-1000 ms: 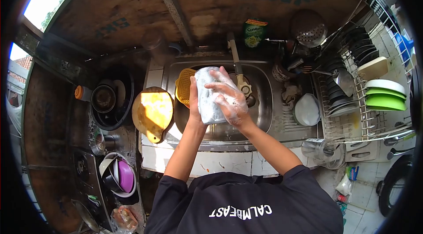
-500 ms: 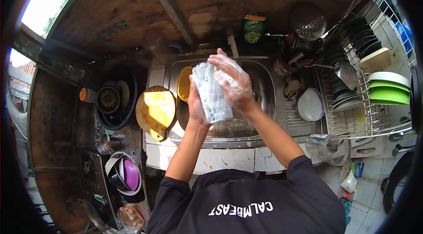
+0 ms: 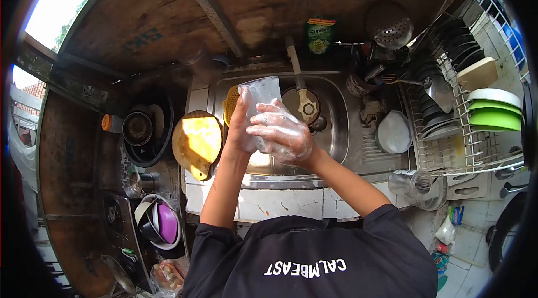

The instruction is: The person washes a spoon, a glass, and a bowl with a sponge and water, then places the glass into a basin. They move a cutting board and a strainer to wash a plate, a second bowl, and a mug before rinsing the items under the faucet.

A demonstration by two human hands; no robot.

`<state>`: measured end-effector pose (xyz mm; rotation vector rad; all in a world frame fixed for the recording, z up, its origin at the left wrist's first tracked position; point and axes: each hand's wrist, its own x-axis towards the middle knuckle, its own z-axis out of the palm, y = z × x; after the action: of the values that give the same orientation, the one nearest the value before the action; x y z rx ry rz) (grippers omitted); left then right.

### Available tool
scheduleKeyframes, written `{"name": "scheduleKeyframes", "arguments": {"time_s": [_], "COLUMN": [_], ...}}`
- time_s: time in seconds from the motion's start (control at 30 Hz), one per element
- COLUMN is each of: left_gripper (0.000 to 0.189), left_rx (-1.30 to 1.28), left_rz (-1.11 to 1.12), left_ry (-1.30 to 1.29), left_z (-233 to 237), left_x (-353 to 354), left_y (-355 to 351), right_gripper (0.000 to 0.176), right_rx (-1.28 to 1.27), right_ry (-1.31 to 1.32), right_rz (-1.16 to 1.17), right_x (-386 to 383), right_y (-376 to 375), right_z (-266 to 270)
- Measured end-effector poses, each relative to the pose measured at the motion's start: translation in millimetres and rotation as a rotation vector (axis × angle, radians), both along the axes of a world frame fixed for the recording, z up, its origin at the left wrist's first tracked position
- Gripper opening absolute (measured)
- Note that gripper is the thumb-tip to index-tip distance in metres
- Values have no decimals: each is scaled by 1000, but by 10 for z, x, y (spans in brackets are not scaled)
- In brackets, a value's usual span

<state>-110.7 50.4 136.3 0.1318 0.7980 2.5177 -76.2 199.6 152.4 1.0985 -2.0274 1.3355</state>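
Over the sink (image 3: pixel 338 108), a clear drinking glass (image 3: pixel 262 89) coated in suds is tilted between my two hands. My left hand (image 3: pixel 242 127) is closed around its left side, thumb up near the rim. Thick with foam, my right hand (image 3: pixel 287 136) wraps over the lower front of the glass, fingers pointing left. Whether a sponge sits under the right palm is hidden. The tap (image 3: pixel 297 68) with its pale yellow end (image 3: pixel 306 108) is just right of the glass. Behind my left fingers, part of a yellow perforated basket (image 3: pixel 230 102) shows.
A yellow cutting board (image 3: pixel 197 140) lies left of the sink. On the right are a white bowl (image 3: pixel 394 132), a dish rack (image 3: pixel 443 160) with plates, green bowls (image 3: pixel 495 117) and clear jars (image 3: pixel 411 183). A green soap pouch (image 3: pixel 320 36) stands behind the tap.
My right hand has slid down from the upper part of the glass to its lower front. Less foam covers the upper glass, and the tap's end has come into view.
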Motion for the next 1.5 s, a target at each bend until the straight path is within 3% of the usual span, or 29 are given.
{"name": "scheduleKeyframes", "arguments": {"time_s": [0.07, 0.13, 0.27, 0.3, 0.33, 0.4, 0.47, 0.53, 0.6, 0.67, 0.73, 0.8, 0.87, 0.93, 1.0, 1.03, 1.07, 1.13, 1.2, 1.3, 1.33, 1.37, 1.43, 1.5], "left_gripper": [60, 64, 68, 71, 71, 69, 66, 62, 56, 52, 49, 46, 50, 53, 57, 61, 67, 81, 82, 72, 68, 60, 59, 54], "left_rx": [-23, -31, 187, 175, 65, -18, 3, -105, -190, -535, -421, -435, -288, -209, -356, -501, -489, -433, -375, -409, -397, -451, -489, -462], "left_rz": [21, 239, 106, 79, 218, 174, 151, 218, 170, 275, 323, 316, 311, 223, 343, 467, 561, 536, 438, 457, 452, 598, 603, 621], "left_ry": [-47, -142, 82, 115, 13, 28, 84, 35, 110, 167, 59, 199, 66, 171, 277, 383, 494, 573, 465, 455, 402, 368, 350, 322], "left_z": [102, 219, 14, 50, 156, 83, 169, 288, 63, -59, -21, 163, 254, 238, 269, 316, 375, 402, 268, 141, 128, 118, -36, -22], "left_x": [52, 107, -12, 26, 106, 188, 189, 175, 99, 119, 115, 24, -59, -116, -15, 66, 130, 114, -4, -84, -86, -110, -164, -166], "left_y": [124, 255, -17, -8, 85, 195, 287, 319, 206, 227, 278, 219, 94, -10, 131, 248, 360, 345, 172, 16, -9, 4, -53, -88], "right_gripper": [47, 46, 46, 46, 45, 41, 38, 39, 40, 36, 35, 38, 39, 36, 33, 31, 31, 31, 32, 32, 32, 32, 34, 34], "right_rx": [-192, -322, -119, -167, -221, -451, -826, -842, -853, -644, -603, -359, -354, -541, -834, -1195, -1199, -1496, -1460, -1189, -1192, -1180, -1281, -1194], "right_ry": [-94, -299, -134, -178, -229, -347, -584, -554, -539, -563, -591, -261, -291, -529, -998, -1318, -1319, -1423, -1449, -1631, -1632, -1717, -1835, -1846], "right_rz": [-133, -161, -49, -37, -29, -114, 91, -18, -110, -396, -430, -392, -267, -227, 189, 498, 492, 1086, 959, 631, 631, 612, 616, 643], "right_x": [-182, -310, 76, 14, -64, -339, -358, -311, -329, -408, -336, -234, -10, 45, -176, -212, -233, -310, -312, -212, -147, -70, -24, -57], "right_y": [24, 38, -30, 8, 47, 92, 27, -11, -11, 31, -11, -90, -121, -244, -132, -105, -111, -112, -86, 24, 14, -4, -110, -79], "right_z": [42, 139, 1, -4, -2, 17, 57, -46, -144, -199, -103, -63, -96, -321, -367, -226, -261, -300, -313, -230, -187, -129, -218, -184]}}
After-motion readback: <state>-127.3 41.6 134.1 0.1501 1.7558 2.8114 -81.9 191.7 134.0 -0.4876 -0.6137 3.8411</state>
